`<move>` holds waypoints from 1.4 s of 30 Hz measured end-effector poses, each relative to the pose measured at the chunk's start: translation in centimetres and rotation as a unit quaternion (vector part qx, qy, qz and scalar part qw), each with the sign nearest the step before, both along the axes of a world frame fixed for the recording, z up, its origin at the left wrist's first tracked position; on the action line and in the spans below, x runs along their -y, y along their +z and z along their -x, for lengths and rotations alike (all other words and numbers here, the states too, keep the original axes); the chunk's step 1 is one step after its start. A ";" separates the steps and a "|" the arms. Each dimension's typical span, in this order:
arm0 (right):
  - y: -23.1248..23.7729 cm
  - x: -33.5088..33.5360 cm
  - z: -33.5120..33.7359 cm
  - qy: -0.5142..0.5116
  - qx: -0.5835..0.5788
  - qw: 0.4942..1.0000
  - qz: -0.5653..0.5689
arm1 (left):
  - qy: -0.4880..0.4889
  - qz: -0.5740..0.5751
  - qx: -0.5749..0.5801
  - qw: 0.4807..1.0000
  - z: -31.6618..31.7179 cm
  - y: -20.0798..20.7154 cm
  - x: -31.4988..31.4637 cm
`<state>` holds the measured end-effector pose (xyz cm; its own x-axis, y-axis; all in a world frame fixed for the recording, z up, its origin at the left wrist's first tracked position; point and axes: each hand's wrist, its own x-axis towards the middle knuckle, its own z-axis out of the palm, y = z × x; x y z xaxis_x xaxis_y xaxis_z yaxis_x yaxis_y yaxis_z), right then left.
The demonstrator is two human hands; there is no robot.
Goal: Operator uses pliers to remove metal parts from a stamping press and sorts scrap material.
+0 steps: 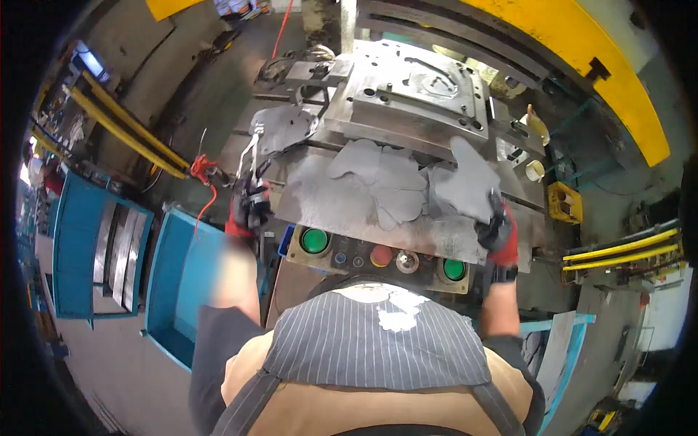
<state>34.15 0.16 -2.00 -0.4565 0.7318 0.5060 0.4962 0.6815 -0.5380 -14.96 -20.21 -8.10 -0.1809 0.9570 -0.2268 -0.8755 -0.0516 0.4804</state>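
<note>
My left hand (251, 205), in a black and red glove, is closed around the handles of long metal tongs (254, 149). The tips of the tongs reach the near edge of a flat grey sheet-metal piece (287, 129) left of the die; whether they clamp it I cannot make out. My right hand (496, 231), gloved alike, grips the lower corner of an irregular flat sheet-metal blank (469, 182), which is tilted up at the right. Several similar overlapping blanks (382, 174) lie between my hands on a metal plate (313, 192).
Beyond the blanks stands a steel die block (418, 87) under a yellow press frame (567, 36). A control panel (360, 260) with green and red buttons is close before me. A teal bin (171, 291) and a red air gun (202, 169) are at left, a yellow crate (565, 202) at right.
</note>
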 end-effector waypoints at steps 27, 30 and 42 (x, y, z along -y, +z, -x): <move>6.5 -30.2 19.1 -0.134 0.344 0.927 0.070 | 0.159 0.188 -0.252 0.936 -12.1 3.3 9.9; 7.2 -28.6 19.4 -0.131 0.401 0.906 0.014 | 0.159 0.179 -0.180 0.954 -11.4 2.0 8.9; 6.9 -10.4 8.0 0.044 -0.059 0.996 -0.047 | 0.297 0.235 -0.218 0.899 -3.8 -8.1 10.5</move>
<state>26.11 10.60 4.92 -0.4496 0.6383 0.6248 0.3692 0.7697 -0.5208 -11.17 -30.74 -16.16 -0.7987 0.4786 -0.3647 -0.4838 -0.1503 0.8622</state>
